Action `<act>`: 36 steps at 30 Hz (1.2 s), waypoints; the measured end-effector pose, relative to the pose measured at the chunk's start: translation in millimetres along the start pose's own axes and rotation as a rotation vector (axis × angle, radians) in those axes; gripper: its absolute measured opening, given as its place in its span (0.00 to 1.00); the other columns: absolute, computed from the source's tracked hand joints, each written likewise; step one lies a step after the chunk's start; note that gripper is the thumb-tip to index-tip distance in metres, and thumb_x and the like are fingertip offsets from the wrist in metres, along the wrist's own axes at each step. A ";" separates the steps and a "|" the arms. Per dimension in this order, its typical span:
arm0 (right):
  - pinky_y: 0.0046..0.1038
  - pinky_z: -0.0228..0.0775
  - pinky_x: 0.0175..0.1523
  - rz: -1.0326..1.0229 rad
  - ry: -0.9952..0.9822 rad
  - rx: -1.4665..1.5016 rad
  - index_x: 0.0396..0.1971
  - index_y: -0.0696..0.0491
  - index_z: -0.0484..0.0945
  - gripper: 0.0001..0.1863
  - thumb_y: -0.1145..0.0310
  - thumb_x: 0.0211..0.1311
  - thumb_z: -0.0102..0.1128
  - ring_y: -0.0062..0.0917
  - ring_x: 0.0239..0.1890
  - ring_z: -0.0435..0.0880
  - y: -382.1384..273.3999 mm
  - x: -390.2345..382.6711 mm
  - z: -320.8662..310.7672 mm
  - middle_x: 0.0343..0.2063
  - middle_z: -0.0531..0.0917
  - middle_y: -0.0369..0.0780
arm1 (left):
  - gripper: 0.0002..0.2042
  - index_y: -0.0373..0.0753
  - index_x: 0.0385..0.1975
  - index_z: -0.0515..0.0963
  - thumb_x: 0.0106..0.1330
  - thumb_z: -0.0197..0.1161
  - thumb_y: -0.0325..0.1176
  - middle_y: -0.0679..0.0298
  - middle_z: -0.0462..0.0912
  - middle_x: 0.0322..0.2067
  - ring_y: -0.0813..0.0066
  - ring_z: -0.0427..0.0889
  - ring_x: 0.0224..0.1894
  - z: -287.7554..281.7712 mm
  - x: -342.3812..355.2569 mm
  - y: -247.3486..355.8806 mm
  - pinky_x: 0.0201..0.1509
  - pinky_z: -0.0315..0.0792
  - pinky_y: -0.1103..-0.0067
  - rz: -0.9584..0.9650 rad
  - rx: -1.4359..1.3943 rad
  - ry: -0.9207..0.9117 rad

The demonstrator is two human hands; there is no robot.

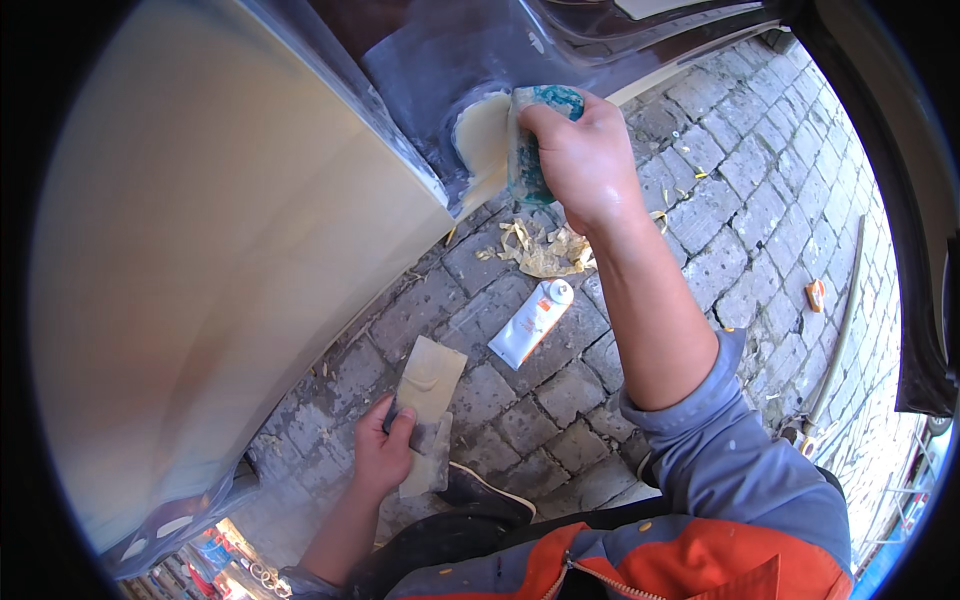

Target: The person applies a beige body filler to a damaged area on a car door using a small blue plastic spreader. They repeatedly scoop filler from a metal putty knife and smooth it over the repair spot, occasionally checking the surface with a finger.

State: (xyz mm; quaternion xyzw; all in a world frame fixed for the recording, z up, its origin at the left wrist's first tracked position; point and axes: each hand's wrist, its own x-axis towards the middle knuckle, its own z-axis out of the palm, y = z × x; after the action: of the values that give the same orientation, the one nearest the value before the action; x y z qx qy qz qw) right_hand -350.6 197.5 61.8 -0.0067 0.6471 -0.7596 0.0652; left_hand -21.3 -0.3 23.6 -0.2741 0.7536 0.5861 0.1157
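My right hand [598,165] is closed round a green putty spreader [530,165] with dried cream smears on it. The spreader's edge stands against a patch of cream filler [482,140] on the lower corner of a grey-blue vehicle body panel [420,60]. Lower left, my left hand [385,450] grips a flat, narrow board [432,380] between thumb and fingers. Beige putty is smeared on the board's upper face, with a small ridge of it there. My palm and fingers partly hide the board's left edge.
A white tube with an orange mark [530,325] lies on the paving stones [730,240]. Peeled cream scraps [545,250] are heaped below the panel. A large beige panel [220,240] fills the left. An orange-and-white item [815,295] and a hose [840,330] lie at right.
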 end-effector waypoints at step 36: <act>0.43 0.77 0.51 -0.322 0.238 -0.520 0.44 0.65 0.82 0.15 0.70 0.64 0.61 0.51 0.43 0.86 64.8 -15.4 4.6 0.41 0.84 0.59 | 0.09 0.30 0.47 0.82 0.75 0.58 0.25 0.65 0.84 0.38 0.83 0.78 0.40 -3.2 -3.3 -7.2 0.45 0.73 0.80 -0.021 0.015 0.049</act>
State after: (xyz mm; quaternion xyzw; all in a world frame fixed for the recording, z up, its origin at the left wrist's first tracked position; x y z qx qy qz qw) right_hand -329.0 184.6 -0.1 -0.0368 0.8131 -0.5649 -0.1358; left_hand -14.1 -3.5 20.2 -0.2956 0.7576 0.5723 0.1053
